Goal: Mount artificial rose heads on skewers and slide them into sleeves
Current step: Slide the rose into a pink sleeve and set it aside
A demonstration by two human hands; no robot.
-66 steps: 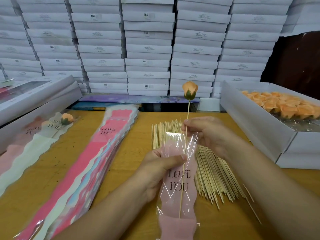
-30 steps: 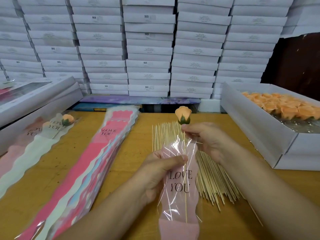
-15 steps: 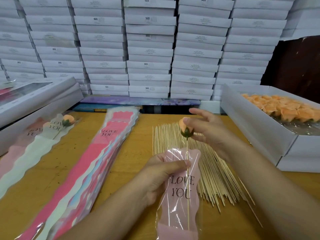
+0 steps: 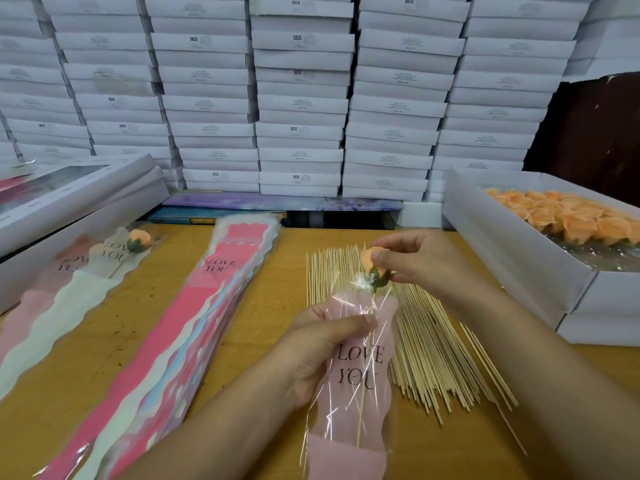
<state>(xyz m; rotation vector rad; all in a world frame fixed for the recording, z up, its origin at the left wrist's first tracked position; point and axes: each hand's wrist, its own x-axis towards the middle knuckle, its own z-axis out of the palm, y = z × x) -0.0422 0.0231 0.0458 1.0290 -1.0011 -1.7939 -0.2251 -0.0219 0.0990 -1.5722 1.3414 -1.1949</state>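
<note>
We read "LOVE YOU" on the pink sleeve (image 4: 360,372) pinched in our left hand (image 4: 323,351) at near centre. Our right hand (image 4: 420,263) pinches the peach rose head (image 4: 372,259) at its mouth, the skewer (image 4: 363,393) inside. The far stacked boxes (image 4: 298,98) read "SGS".

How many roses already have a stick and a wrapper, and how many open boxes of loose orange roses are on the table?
Roses on a stick in a wrapper: 2, the rose in the hands and the finished rose on the left.
Open boxes of loose roses: 1, the box on the right.
Total: 3.
</note>
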